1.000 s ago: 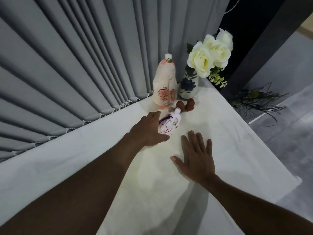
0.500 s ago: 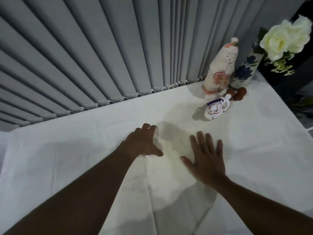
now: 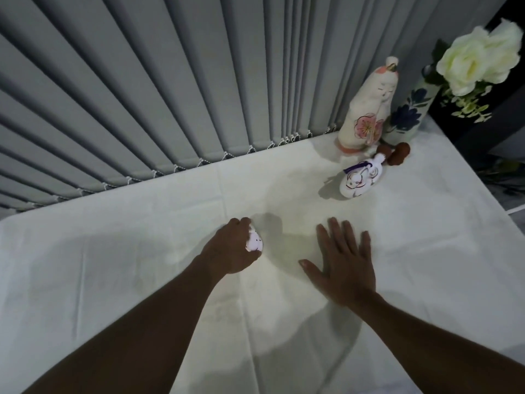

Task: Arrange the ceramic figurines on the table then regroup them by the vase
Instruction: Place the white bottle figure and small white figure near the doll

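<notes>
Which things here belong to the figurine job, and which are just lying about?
Belong: small white figurine in left hand; purple-trimmed figurine; tall pink-flowered figurine; brown figurines; vase; right hand, flat on the table.
Lying about: white roses; grey blinds.

You are looking at a home-like room, dressed for display rather than work. The table wears a plain white cloth, and right behind it hang grey vertical blinds with a beaded chain along their lower edge, as at a window. At the table's far right corner stands a vase painted with blue flowers and holding white roses, with ceramic figurines just beside it. Right of the table you see grey floor.
</notes>
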Motion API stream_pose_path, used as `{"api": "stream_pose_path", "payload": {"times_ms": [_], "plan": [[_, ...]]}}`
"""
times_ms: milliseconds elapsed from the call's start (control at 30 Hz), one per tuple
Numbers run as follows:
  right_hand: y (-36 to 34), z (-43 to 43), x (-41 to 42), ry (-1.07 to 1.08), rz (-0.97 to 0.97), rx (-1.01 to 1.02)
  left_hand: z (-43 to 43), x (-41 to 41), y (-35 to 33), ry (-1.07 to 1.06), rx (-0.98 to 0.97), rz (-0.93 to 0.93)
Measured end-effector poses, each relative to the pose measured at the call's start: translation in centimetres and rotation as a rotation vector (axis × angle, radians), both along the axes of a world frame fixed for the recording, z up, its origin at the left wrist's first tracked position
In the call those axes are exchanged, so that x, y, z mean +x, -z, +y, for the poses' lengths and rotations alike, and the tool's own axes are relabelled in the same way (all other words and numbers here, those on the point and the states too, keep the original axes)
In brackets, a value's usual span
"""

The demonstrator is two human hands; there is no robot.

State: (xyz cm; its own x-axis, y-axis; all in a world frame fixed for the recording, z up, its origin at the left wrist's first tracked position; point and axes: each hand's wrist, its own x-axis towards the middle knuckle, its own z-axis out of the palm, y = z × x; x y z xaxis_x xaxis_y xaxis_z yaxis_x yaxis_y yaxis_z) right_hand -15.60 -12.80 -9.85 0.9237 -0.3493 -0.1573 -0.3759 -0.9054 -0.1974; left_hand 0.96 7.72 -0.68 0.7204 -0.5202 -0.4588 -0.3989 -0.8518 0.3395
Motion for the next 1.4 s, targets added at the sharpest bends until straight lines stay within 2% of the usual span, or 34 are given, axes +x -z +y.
{"api": "stream_pose_path", "payload": {"times_ms": [100,267,800,1167,1400], "plan": [[-0.1,-1.2,0.0,0.103,-0.024,0.027,-2.1,0.8,0.0,-0.075,-0.022,0.011],[-0.3,-6.0,0.6,0.273,-0.009,0.013,-6.9,1.8,-0.1,-0.083,-0.036,-0.007],[0.2,-8.1,1.4,0.243,0.015,0.029,-20.7,6.4,1.7,-0.086,-0.161,-0.102],[0.5,-8.4,1.1,0.237,0.015,-0.002,-21.4,7.3,3.4,-0.064,-0.169,-0.112],[0.4,-8.9,1.3,0.262,0.037,0.026,-20.6,7.7,2.2,-0.017,-0.153,0.029]]}}
